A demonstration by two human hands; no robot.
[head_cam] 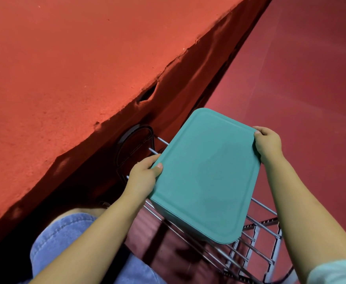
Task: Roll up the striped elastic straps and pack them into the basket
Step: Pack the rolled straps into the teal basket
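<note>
Red felt-covered tabletop fills nine to twelve o'clock, its ragged edge overhanging a silver wire rack. Left hand and right hand grip opposite edges of the teal rectangular plastic basket above that rack; red floor lies open at three o'clock.

In the lower centre of the frame the left hand and the right hand grip a teal lidded box at opposite edges; below it stands a wire rack.
</note>
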